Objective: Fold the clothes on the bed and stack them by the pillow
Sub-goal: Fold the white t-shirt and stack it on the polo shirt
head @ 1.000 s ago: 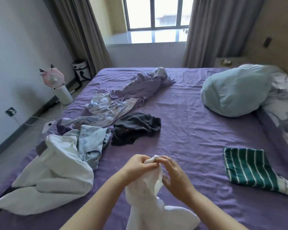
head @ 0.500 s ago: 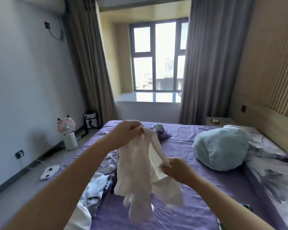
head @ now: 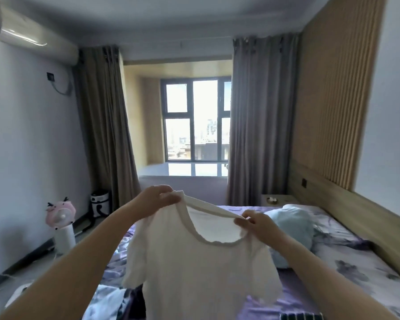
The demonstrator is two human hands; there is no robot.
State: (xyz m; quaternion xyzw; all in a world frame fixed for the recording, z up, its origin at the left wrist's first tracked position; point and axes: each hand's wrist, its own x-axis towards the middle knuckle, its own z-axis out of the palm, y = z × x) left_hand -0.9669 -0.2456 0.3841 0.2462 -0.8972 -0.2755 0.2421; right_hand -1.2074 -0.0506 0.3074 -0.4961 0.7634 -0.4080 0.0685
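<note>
A white short-sleeved T-shirt (head: 194,271) hangs spread out in the air in front of me, over the purple bed (head: 293,289). My left hand (head: 154,199) pinches its left shoulder beside the neckline. My right hand (head: 255,224) pinches the right shoulder, slightly lower. The light blue pillow (head: 296,229) lies behind my right hand, near the headboard. Loose clothes (head: 112,294) show at the lower left, mostly hidden by the shirt. A corner of the striped folded garment (head: 300,317) peeks in at the bottom edge.
A floral pillowcase or sheet (head: 346,257) runs along the wooden headboard (head: 346,204) on the right. A pink fan (head: 61,218) and a small white bin (head: 99,203) stand on the floor at the left. A bedside table (head: 277,199) sits by the curtain.
I have raised the shirt higher and pulled my hands apart, so it now hangs open by its shoulders. My head has tilted up, so the view shows more of the room and less of the bed.
</note>
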